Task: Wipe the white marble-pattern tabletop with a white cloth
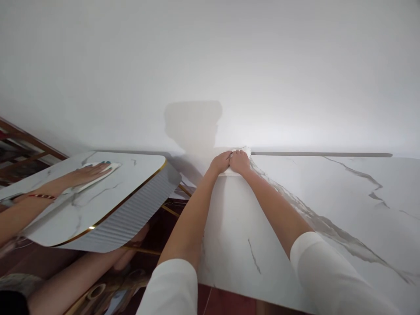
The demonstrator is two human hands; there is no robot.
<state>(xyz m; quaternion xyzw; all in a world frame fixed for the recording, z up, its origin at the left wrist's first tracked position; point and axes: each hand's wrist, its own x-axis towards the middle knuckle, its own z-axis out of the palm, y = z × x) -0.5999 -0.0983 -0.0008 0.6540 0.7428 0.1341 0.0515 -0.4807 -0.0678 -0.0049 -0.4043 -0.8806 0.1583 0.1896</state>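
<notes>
My left hand (221, 162) and my right hand (239, 161) lie side by side at the far edge of a white, grey-veined marble-look tabletop (249, 214). Both have their fingers curled over a white cloth (231, 173), which is pressed against the surface close to the wall. A jagged corner of the cloth sticks out beyond my right hand. My arms stretch forward over the table, and most of the cloth is hidden under my hands.
On the left stands a smaller marble-look table (144, 168) with a gold rim and ribbed grey side. A co-worker's hand (88, 173) lies flat there on a white cloth (113, 168). A white wall (295, 87) rises behind both tables. Wooden slats (26, 142) show at far left.
</notes>
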